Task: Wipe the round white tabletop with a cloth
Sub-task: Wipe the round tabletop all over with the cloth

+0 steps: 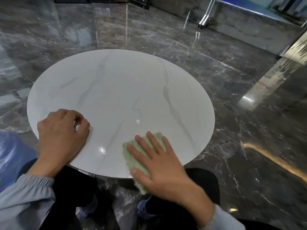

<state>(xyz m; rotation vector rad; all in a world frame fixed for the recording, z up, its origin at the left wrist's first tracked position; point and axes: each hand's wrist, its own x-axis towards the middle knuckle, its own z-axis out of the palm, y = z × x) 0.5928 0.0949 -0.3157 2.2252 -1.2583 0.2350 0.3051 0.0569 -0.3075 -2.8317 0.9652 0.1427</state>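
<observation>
The round white tabletop [119, 90], veined with faint grey, fills the middle of the head view. A pale green cloth [132, 156] lies at its near edge, partly hanging over the rim. My right hand [159, 165] presses flat on the cloth with straight, spread fingers. My left hand [61, 136] rests on the near left part of the top, fingers curled under with nothing in them.
Dark glossy marble floor [240, 130] surrounds the table on all sides. My legs in dark trousers and blue shoe covers [142, 208] stand below the near rim. A metal frame [206, 15] and a low wall stand at the far right.
</observation>
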